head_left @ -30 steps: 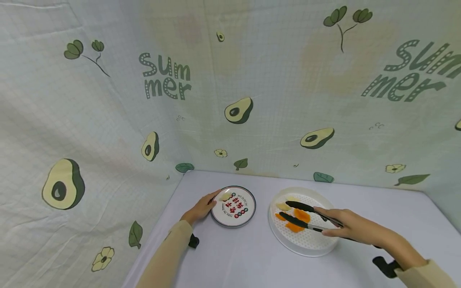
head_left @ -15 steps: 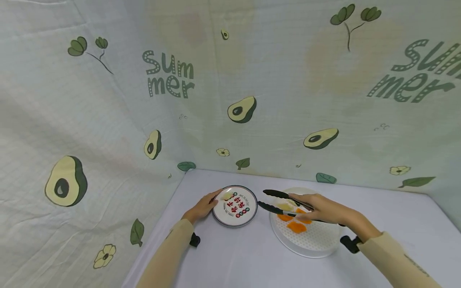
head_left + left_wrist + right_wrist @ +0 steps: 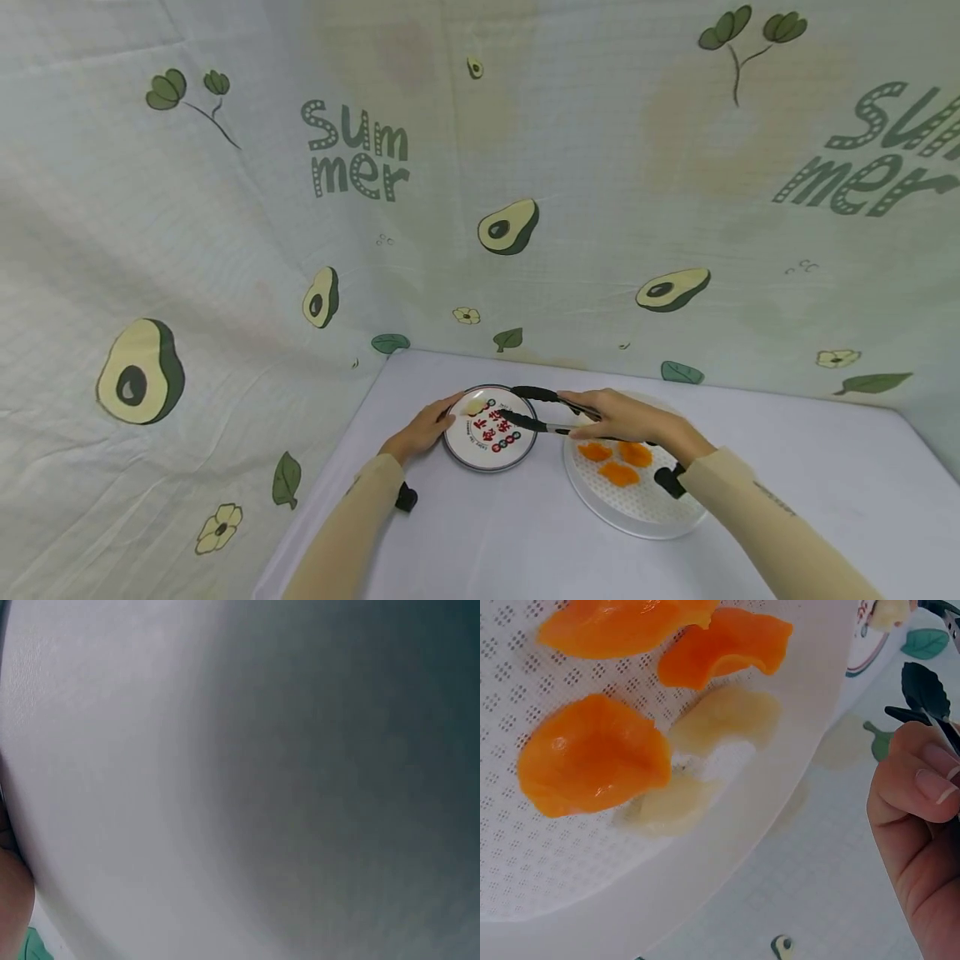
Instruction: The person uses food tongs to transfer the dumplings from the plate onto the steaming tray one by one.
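Observation:
In the head view my right hand (image 3: 622, 417) grips black-tipped tongs (image 3: 558, 428). Their arms stand apart, both tips over the right part of a small white plate (image 3: 480, 457) with red lettering and a dark rim. Nothing shows between the tips. My left hand (image 3: 420, 432) holds the plate's left rim, thumb over the edge. A pale yellow piece (image 3: 474, 407) lies near the plate's upper left. Below my right forearm, a round white perforated tray (image 3: 600, 517) bears several soft orange pieces (image 3: 592, 757) and pale yellow pieces (image 3: 724, 720), clearest in the right wrist view.
The white table (image 3: 480, 550) carries the plate at left and the tray at right, with a gap between them. A cloth wall (image 3: 420, 267) printed with avocados rises behind and to the left. Blurred pale surface fills most of the left wrist view.
My right hand has carried the tongs leftward from above the tray to over the plate. The left hand keeps its place on the rim.

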The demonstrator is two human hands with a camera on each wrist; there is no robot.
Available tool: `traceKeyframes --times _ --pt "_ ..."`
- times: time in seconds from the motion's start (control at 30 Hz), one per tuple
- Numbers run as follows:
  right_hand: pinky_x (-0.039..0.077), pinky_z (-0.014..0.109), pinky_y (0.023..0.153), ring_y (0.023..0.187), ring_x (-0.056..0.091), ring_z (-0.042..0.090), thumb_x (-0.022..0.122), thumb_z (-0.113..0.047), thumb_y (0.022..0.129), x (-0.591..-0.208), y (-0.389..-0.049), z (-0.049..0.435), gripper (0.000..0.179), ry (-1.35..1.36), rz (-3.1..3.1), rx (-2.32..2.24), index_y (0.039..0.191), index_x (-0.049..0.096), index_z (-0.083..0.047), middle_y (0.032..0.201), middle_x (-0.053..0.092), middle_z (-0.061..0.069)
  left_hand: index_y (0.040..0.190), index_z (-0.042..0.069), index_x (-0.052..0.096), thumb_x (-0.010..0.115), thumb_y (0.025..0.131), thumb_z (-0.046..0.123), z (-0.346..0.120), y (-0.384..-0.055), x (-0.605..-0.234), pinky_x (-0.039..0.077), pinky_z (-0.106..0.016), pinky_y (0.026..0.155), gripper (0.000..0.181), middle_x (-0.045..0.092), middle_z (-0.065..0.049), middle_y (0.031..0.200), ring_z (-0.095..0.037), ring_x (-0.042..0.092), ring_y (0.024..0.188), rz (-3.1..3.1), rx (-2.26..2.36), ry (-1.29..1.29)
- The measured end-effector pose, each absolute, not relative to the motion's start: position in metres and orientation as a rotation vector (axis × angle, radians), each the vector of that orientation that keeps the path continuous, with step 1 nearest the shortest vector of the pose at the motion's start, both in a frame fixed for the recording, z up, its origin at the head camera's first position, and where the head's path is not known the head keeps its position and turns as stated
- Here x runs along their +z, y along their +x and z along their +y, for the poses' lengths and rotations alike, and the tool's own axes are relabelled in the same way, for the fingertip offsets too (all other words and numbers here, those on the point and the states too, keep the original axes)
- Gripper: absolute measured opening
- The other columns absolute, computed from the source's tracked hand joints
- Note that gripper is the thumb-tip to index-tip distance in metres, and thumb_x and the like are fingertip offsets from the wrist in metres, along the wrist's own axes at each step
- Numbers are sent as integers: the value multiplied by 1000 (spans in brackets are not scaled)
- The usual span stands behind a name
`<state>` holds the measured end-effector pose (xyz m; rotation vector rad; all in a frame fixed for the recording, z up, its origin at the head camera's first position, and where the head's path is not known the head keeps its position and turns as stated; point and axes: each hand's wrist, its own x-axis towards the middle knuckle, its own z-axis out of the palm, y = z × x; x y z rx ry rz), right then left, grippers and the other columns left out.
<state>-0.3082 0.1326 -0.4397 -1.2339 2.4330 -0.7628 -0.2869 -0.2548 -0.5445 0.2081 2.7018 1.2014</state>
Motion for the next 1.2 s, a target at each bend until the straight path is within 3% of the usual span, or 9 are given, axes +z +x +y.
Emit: traceKeyframes --times 0.33,0.73,1.2 --pt "39 50 109 136 45 34 68 -41 94 -456 -324 95 76 -1193 2420 -711 151 40 1 151 43 18 157 20 34 46 107 18 -254 -284 -541 22 -57 117 51 35 -14 158 -40 27 145 2717 1153 179" --pt "37 50 111 138 42 36 71 -28 95 -465 -334 73 70 -1198 2413 -688 149 41 4 151 43 20 157 18 35 46 107 16 -255 -284 -541 23 -57 116 51 37 -16 156 -41 30 143 2726 1159 206" --pt "35 50 112 140 39 36 72 -27 94 -468 -340 56 69 -1152 2375 -672 149 42 3 152 42 18 157 16 35 47 107 14 -257 -286 -544 25 -56 116 51 37 -17 156 -41 31 143 2735 1156 262"
